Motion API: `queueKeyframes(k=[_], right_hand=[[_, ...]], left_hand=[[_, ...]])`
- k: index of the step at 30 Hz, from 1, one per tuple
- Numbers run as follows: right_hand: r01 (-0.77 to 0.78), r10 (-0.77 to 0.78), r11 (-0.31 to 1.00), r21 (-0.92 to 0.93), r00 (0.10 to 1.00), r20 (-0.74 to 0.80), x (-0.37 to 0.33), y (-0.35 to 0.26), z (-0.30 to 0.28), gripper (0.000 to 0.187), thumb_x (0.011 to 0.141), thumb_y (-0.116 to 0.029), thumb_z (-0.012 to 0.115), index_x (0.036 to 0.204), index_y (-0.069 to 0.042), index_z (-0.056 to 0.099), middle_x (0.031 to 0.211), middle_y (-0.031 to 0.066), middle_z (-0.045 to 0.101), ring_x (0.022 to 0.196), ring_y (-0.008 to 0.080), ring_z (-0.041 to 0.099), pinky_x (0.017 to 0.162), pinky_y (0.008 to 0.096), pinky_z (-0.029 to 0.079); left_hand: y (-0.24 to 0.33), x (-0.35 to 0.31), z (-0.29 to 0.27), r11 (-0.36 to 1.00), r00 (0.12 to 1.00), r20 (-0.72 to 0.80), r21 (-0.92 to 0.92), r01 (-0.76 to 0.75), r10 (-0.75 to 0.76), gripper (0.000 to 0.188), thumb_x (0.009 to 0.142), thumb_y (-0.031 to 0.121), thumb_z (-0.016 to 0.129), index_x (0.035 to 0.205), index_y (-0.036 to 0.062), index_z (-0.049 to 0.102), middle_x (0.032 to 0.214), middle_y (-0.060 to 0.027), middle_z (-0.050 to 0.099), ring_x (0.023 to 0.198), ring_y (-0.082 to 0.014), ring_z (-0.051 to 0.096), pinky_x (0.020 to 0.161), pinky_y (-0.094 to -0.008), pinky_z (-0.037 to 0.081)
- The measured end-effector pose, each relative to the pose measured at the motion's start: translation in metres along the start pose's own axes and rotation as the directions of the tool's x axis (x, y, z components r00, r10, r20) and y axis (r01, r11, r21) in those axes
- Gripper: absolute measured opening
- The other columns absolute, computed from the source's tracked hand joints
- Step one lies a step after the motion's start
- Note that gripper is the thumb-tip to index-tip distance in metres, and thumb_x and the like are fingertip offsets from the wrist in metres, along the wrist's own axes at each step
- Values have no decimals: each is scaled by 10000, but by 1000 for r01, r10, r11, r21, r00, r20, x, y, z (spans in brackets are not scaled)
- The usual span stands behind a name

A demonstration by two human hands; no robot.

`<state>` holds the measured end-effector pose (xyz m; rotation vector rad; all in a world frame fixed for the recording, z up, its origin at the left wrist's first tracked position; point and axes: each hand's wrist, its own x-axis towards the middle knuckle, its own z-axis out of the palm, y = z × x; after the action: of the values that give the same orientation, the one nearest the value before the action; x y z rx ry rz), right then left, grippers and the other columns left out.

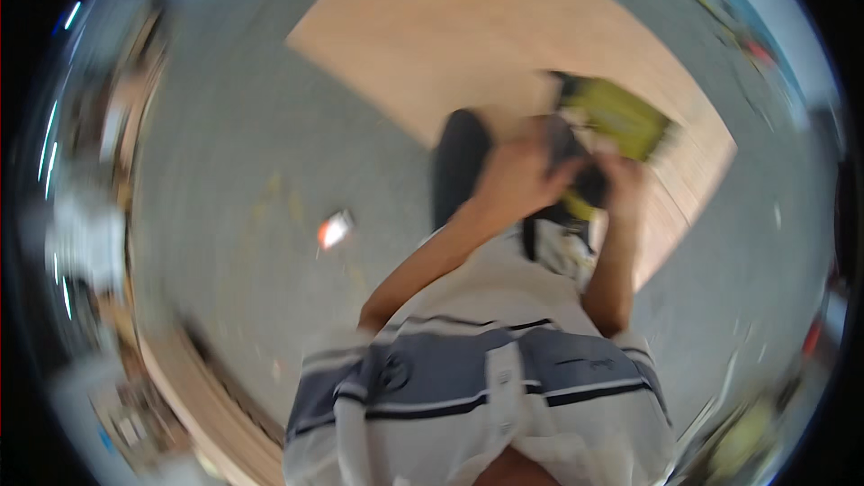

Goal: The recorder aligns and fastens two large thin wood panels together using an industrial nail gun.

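Note:
Motion blurs my hands and what lies between them. My left hand (524, 178) is closed on a dark, rounded object (565, 142), its kind too smeared to tell. From the other side my right hand (625, 187) presses its fingers against the same dark object. Just beyond it, on the wooden board, lies a yellow-green bag or case (621, 117) with black edges. A bit of yellow-green and a whitish, crumpled-looking thing (565, 250) show below, between my forearms and close to my body.
A large light-brown wooden board (468, 18) lies on the grey floor (234, 153) ahead of me. A small white-and-orange item (336, 229) sits on the floor to the left. Long wooden planks (202, 405) and blurred clutter line the left edge.

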<state>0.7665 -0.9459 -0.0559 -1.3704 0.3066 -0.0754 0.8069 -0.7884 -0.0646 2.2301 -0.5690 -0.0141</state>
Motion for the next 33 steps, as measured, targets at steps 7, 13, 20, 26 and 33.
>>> queueKeyframes(k=[7, 13, 20, 26, 33], right_hand=[[270, -290, 951, 151, 949, 125, 11, 4, -3, 599, 866, -314, 634, 1258, 112, 477, 1109, 228, 603, 716, 159, 582, 573, 258, 499], [331, -348, 938, 108, 901, 259, 19, -13, 17, 648, 911, -344, 598, 1298, 144, 420, 1062, 193, 578, 747, 141, 541, 586, 236, 469], [272, -297, 955, 119, 879, 374, 23, -26, 30, 653, 902, -351, 580, 1294, 146, 422, 1114, 255, 585, 702, 172, 559, 570, 261, 487], [125, -217, 968, 216, 851, 478, 46, -52, 31, 741, 928, -451, 532, 1329, 153, 378, 893, 122, 500, 731, 164, 477, 623, 256, 411], [297, -356, 930, 214, 872, 336, 50, -66, 7, 658, 939, -411, 541, 1300, 122, 411, 898, 90, 462, 753, 157, 397, 662, 276, 356]], left_hand=[[6, -34, 1, 989, 995, -96, -148, 7, -22, 518, 762, 232, 712, 1091, -71, 453, 785, -233, 634, 681, -398, 646, 590, -454, 511], [2, -37, -7, 996, 980, -197, -72, -45, 31, 577, 756, 183, 708, 1162, -112, 422, 737, -194, 618, 587, -353, 636, 499, -420, 499], [6, -55, -17, 997, 957, -283, -66, 42, -59, 350, 845, 231, 648, 963, -39, 458, 573, -149, 568, 517, -342, 615, 463, -420, 475], [-45, -90, -49, 892, 949, -157, -411, 187, -272, 339, 887, 332, 645, 855, -1, 593, 670, -145, 649, 584, -299, 642, 542, -403, 495], [-324, -252, -1, 611, 292, -718, -228, 758, -631, 318, 831, 258, 696, 1003, 0, 626, 909, -195, 670, 856, -363, 654, 736, -442, 521]])
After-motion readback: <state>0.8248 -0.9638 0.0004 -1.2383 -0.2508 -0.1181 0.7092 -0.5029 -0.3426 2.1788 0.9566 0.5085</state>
